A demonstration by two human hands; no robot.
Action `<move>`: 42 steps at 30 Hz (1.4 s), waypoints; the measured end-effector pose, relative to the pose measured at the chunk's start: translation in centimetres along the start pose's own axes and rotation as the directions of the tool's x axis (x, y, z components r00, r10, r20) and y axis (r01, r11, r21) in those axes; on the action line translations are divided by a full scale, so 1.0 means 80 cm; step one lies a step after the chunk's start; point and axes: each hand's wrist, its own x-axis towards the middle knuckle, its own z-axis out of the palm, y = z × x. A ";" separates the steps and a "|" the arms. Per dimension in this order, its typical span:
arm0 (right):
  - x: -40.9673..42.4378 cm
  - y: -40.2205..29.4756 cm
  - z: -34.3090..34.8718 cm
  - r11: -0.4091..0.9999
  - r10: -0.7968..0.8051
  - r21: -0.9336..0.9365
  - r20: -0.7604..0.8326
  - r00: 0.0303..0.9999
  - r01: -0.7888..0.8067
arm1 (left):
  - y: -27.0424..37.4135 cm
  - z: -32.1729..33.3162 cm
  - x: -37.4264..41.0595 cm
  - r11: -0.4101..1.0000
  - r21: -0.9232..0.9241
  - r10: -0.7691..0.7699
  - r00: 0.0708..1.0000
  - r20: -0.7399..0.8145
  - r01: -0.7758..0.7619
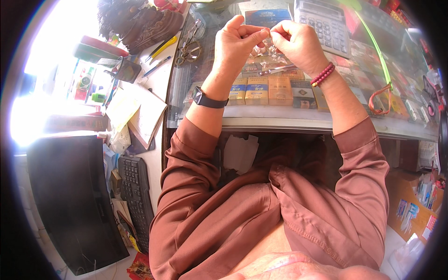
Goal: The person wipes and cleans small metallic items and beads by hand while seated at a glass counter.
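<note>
Over a glass display counter (280, 115), my left hand (236, 43) and my right hand (297, 43) meet at the fingertips. Between them they pinch something small and pale, mostly hidden by the fingers; it may be a garlic clove. Just below the fingertips, a whitish bulb, apparently garlic (259, 50), and papery pale scraps (274, 57) lie on the glass. A small knife (276, 70) rests nearer to me, under the scraps. My left wrist wears a black watch, my right wrist a dark red bead bracelet.
A calculator (323, 29) stands beyond my right hand, a green strap (378, 52) to its right. Packets (257, 91) show through the glass. At left are eyeglasses (190, 52), a yellow utility knife (167, 47), a pen (156, 66), papers (147, 112), a keyboard (134, 196) and a monitor (73, 199).
</note>
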 end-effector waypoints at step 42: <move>0.003 0.007 -0.003 0.779 0.270 0.552 0.132 0.954 -0.297 | -0.002 0.010 -0.003 0.990 0.068 0.129 0.987 -0.095 -0.123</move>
